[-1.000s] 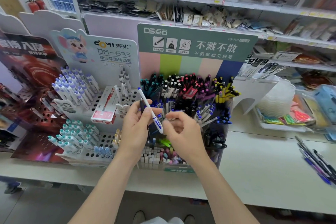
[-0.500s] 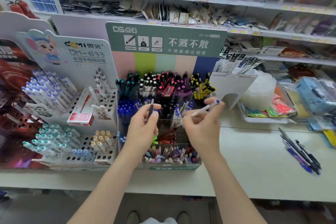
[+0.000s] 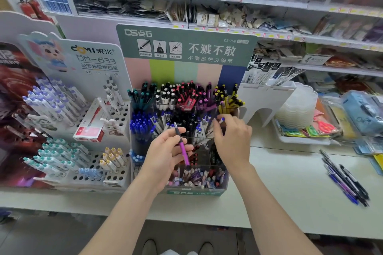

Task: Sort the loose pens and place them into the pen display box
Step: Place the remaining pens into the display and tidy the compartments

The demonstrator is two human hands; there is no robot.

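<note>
The clear tiered pen display box (image 3: 196, 191) stands on the counter under a green header card, its compartments packed with pens by colour. My left hand (image 3: 165, 155) pinches a purple pen (image 3: 183, 148) with a dark grip, held tip up in front of the box's middle tier. My right hand (image 3: 233, 137) reaches over the middle tier's right side and holds a white pen with a blue cap (image 3: 221, 119) at its fingertips, among the white and blue pens there. Several loose pens (image 3: 344, 178) lie on the counter at the right.
A white pegboard pen stand (image 3: 83, 151) with a red box (image 3: 90, 130) sits left of the display box. A white cardboard riser (image 3: 267, 97), stacked plastic trays (image 3: 296, 109) and packaged goods crowd the right. Shelves of merchandise fill the back.
My right hand took the white blue-capped pen from my left hand and carried it down into the middle tier. My left hand now shows a purple pen, turned more upright.
</note>
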